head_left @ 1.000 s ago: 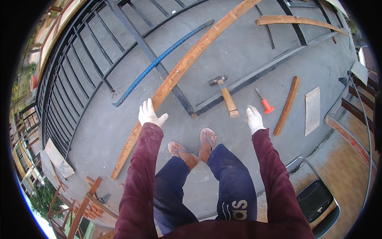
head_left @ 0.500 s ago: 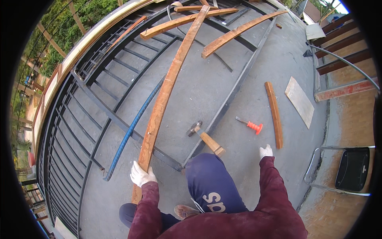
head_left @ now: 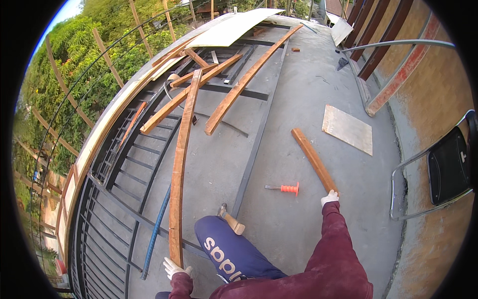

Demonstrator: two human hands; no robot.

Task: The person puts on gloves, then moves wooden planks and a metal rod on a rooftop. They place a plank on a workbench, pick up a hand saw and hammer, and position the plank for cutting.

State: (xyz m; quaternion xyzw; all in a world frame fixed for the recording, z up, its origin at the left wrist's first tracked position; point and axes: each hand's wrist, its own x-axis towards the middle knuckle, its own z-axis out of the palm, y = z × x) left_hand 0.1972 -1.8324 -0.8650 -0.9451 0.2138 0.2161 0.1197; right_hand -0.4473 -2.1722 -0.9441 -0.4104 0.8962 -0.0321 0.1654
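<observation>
Timber-handling step, I judge — right hand [head_left: 330, 198] grips short timber [head_left: 313, 160], 3 o'clock; left hand [head_left: 176, 269] at near end of long timber [head_left: 179, 174], 9 o'clock — can't tell if closed. Next move calls for firm right hold.

The gloved left hand [head_left: 177, 269] is splayed, the right hand [head_left: 330, 198] outstretched.

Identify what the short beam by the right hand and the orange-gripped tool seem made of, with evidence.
Short beam: probably unvarnished wood, brown with uneven streaks.
Tool: blade likely bare metal, grey and narrow; grip perhaps rubber or plastic, ribbed and evenly orange, finish unclear.
</observation>
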